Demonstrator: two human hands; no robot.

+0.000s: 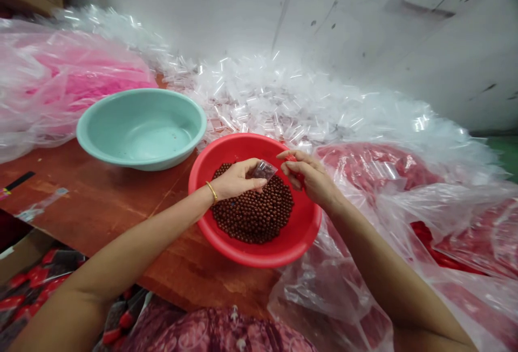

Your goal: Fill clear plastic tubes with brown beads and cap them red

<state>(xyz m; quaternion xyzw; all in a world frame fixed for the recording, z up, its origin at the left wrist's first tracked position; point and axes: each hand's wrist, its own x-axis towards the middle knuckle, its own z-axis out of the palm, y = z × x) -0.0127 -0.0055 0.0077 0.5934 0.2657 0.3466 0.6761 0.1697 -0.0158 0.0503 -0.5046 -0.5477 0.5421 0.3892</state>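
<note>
The left hand (238, 178) had its fingers and thumb closed around a small clear container (266, 170) with dark contents, tilted above the red basin (259, 256), whose floor was covered by a mound of round brown beads (254, 217). Over that basin's right side, the right hand (309, 176) was partly curled, thumb and forefinger slightly apart, though whether it had hold of anything could not be told. Beside them, the turquoise basin (140, 140) showed only tiny specks, while a translucent bag (408, 209) at right held red pieces.
</note>
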